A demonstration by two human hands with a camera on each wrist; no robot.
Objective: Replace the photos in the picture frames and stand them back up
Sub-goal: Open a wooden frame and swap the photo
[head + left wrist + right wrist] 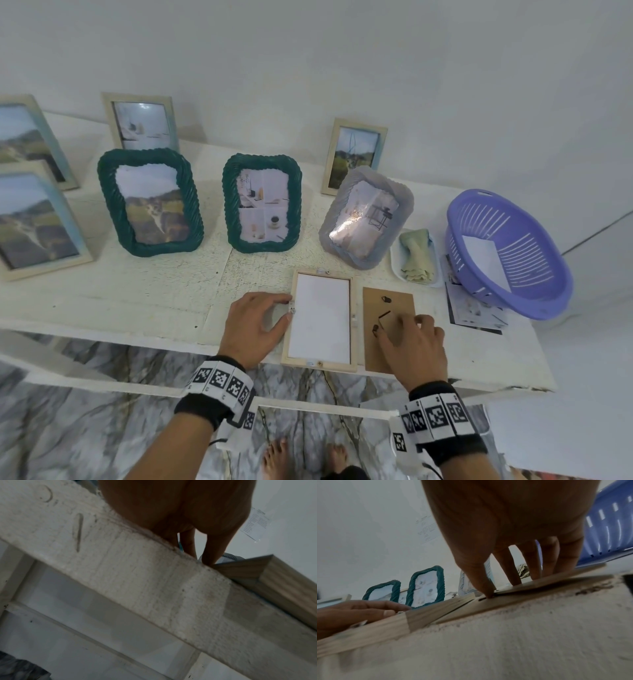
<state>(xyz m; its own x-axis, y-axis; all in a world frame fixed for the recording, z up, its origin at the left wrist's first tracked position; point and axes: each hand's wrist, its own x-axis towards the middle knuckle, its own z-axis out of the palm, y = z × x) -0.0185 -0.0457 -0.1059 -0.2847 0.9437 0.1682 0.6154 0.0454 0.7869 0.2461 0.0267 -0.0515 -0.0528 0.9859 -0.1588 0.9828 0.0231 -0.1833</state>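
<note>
A pale wooden picture frame (320, 365) (274, 577) (385, 628) lies face down near the table's front edge, and the white back of a photo (320, 318) fills it. My left hand (287, 310) (197, 547) (385, 608) rests at the frame's left rail, with thumb and forefinger touching it on either side of a small metal tab. Right of the frame lies the brown backing board (400, 301) (488, 605). My right hand (394, 325) (513, 581) is on it with curled fingers. The fingertips press on top and the thumb tip sits at an edge where a layer is raised slightly.
Two green rope frames (150, 202) (262, 204), a grey frame (364, 216) and several wooden frames stand behind. At the right are a purple basket (534, 294) holding white paper, loose photos (472, 308) under it, and a white dish (395, 270) with a green cloth.
</note>
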